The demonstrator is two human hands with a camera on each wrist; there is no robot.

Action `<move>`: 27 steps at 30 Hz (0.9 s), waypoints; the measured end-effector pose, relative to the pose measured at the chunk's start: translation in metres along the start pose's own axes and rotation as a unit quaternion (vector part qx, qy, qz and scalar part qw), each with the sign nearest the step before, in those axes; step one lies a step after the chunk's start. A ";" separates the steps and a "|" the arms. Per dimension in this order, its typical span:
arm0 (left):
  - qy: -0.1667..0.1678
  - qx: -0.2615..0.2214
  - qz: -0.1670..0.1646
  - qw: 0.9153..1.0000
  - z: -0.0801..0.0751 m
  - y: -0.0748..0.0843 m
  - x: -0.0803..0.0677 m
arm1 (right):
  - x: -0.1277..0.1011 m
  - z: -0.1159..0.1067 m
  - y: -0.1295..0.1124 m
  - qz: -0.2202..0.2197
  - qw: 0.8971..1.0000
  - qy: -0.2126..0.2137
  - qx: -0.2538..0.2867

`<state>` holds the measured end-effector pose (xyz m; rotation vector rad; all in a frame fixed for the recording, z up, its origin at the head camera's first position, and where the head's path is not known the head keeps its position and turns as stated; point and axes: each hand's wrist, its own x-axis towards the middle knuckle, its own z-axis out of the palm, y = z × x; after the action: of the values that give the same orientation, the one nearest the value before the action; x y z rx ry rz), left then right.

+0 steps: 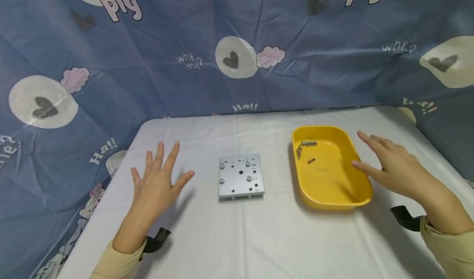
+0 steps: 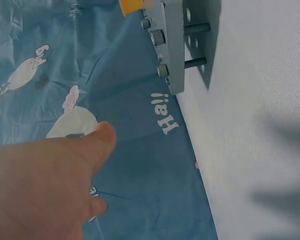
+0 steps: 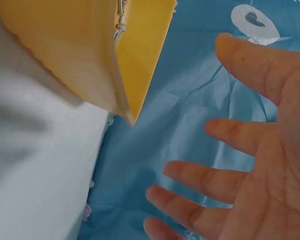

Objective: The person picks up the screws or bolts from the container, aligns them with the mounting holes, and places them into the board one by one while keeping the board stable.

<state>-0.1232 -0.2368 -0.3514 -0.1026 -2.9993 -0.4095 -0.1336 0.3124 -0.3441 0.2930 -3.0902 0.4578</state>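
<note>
Metal plate (image 1: pixel 237 181) is lying between my wide-fingered left hand (image 1: pixel 154 189) and right hand (image 1: pixel 401 170); its edges are probably needing steadying.

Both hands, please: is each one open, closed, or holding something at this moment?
Left hand: open, fingers spread, holding nothing, near the metal plate with screws.
Right hand: open, holding nothing, near the yellow plastic tray.

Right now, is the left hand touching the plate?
Apart. The head view shows a strip of white cloth between the left hand and the plate.
</note>
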 end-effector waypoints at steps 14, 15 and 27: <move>-0.059 -0.065 0.015 0.996 0.007 0.003 0.010 | 0.036 -0.011 -0.024 -0.052 0.997 -0.057 0.009; -0.063 -0.073 0.021 0.995 0.008 0.004 0.011 | 0.039 -0.012 -0.025 -0.053 0.997 -0.061 0.011; -0.132 -0.184 0.087 0.970 0.028 0.001 0.024 | 0.076 -0.008 -0.039 -0.074 0.989 -0.124 0.032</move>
<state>-0.1498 -0.2273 -0.3753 -0.4839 -3.0898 -0.9982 -0.2010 0.2644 -0.3232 0.6224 -3.2611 0.5573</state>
